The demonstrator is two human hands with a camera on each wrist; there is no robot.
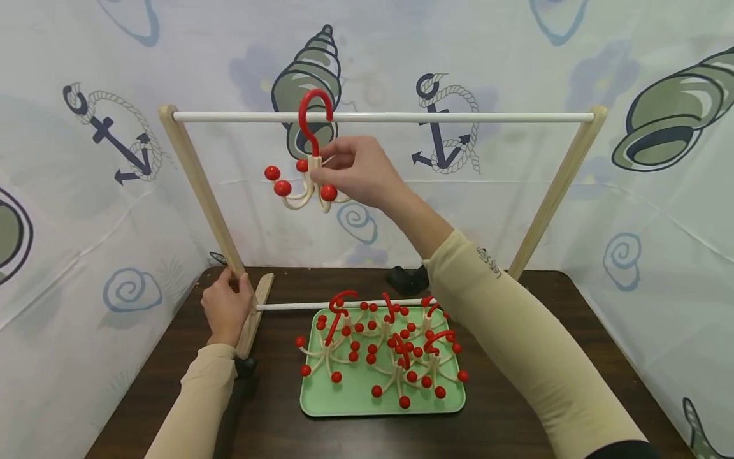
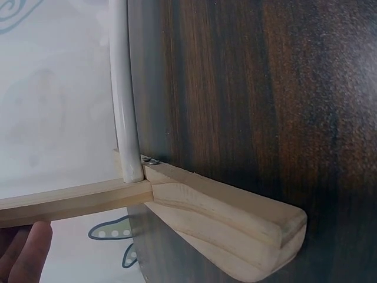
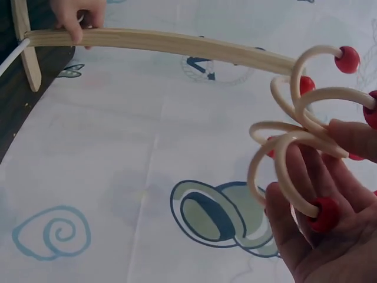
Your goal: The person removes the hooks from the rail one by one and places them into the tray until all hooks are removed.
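Observation:
My right hand [image 1: 361, 169] pinches the cream stem of a hanger [image 1: 314, 167] that has a red hook on top and curved arms tipped with red balls. The hook stands upright at the white top rod [image 1: 459, 118]; whether it touches the rod I cannot tell. In the right wrist view, the hanger's curled arms [image 3: 287, 171] spread around the fingers. Low on the left, my left hand [image 1: 226, 309] grips the wooden post [image 1: 209, 191] of the rack, its fingertips [image 2: 35, 247] showing against the post in the left wrist view.
Several similar hangers [image 1: 399, 370] lie crowded on a green tray [image 1: 338, 405] on the dark wooden table [image 1: 275, 408]. A white lower rod [image 1: 287, 306] runs behind them. A wooden foot [image 1: 252, 325] supports the left post; another post [image 1: 553, 191] stands right. Patterned cloth hangs behind.

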